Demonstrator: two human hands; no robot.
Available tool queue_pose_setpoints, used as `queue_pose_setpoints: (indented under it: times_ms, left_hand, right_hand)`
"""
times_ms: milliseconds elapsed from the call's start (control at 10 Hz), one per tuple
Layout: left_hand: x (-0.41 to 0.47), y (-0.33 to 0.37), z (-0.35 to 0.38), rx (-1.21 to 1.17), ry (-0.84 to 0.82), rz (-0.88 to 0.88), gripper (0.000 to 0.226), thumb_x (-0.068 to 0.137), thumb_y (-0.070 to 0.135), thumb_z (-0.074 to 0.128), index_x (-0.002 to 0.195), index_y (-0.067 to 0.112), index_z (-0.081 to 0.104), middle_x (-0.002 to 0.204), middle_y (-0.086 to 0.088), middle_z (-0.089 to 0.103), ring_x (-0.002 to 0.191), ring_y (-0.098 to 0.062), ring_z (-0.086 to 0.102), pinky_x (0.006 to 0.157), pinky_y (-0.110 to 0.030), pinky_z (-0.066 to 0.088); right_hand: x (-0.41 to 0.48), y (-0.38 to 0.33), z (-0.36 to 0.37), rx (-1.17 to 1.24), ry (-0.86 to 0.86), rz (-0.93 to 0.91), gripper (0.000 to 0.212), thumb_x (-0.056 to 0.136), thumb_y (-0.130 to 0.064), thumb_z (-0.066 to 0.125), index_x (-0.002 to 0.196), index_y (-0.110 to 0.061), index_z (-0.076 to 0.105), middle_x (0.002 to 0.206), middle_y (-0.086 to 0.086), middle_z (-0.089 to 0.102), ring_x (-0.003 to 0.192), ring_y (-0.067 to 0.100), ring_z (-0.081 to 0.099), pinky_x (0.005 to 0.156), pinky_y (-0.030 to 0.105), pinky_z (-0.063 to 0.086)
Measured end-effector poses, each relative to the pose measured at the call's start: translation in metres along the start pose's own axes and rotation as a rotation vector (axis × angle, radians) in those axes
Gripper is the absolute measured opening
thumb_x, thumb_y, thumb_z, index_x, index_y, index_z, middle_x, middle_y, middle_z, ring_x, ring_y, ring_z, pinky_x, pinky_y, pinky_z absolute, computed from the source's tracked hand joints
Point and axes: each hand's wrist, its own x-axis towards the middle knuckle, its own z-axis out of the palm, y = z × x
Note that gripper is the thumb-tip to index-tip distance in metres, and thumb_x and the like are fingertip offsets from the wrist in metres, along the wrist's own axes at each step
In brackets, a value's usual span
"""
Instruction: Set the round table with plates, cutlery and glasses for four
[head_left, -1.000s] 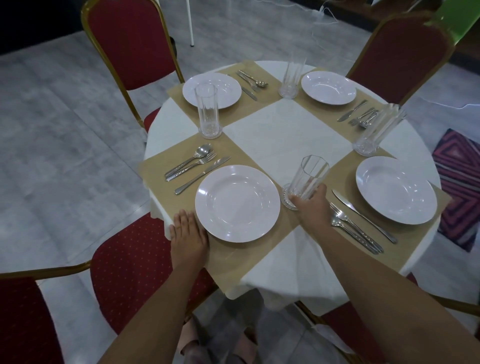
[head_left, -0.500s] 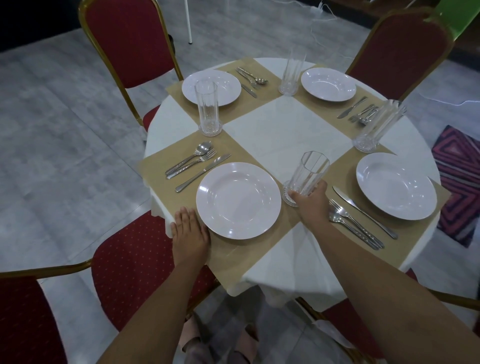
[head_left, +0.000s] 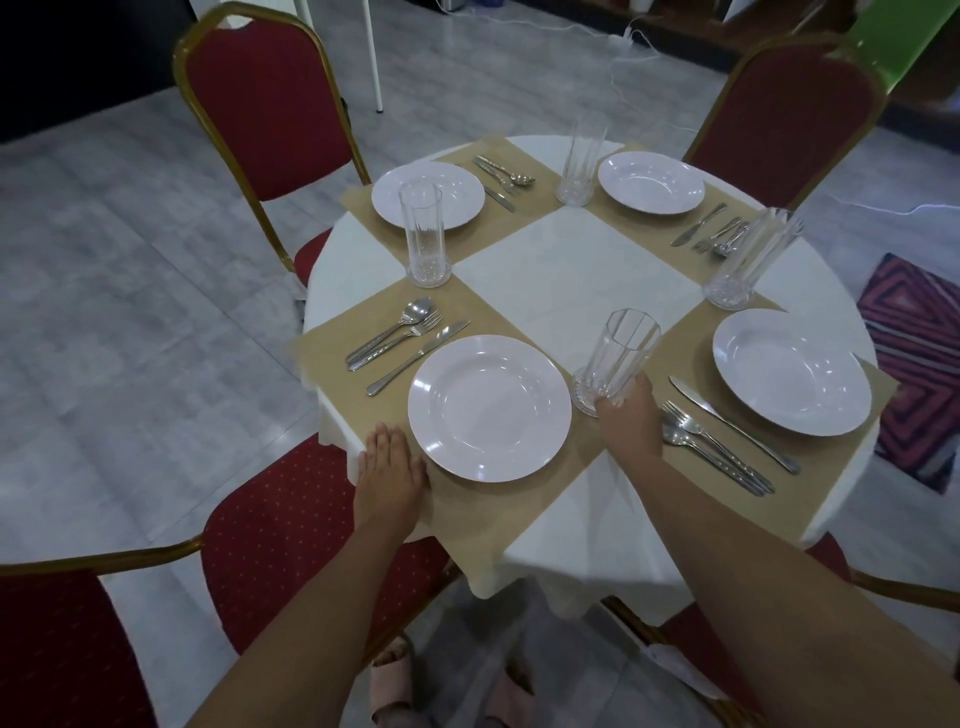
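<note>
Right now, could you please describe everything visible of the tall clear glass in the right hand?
The tall clear faceted glass looks empty, with an angular open rim, ribbed walls and a thick patterned base. It stands mouth up, leaning slightly right, base at the tan placemat's corner beside the near white round plate. The right hand grips its lower part.

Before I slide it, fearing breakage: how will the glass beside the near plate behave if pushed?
The glass is tall on a small base, so a high push would likely tip it. Clear and faceted, it is probably rigid and breakable. The right hand grips it low, likely steadier.
</note>
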Motion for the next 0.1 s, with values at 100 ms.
queue_pose_setpoints:
  times_ms: [100]
  left_hand:
    - [0.0062, 0.0022, -0.0157, -0.043, 0.050, 0.002, 0.055, 0.104, 0.032, 0.017, 0.153, 0.008, 0.010, 0.161, -0.011, 0.006, 0.150, -0.022, 0.001, 0.122, -0.039, 0.005]
  right_hand:
    - [-0.0127, -0.0037, 0.0012, -0.009, 0.027, -0.008, 0.064, 0.084, -0.025, 0.057, 0.143, -0.021, 0.034, 0.136, 0.001, 0.055, 0.124, 0.025, 0.053, 0.098, 0.038, 0.045]
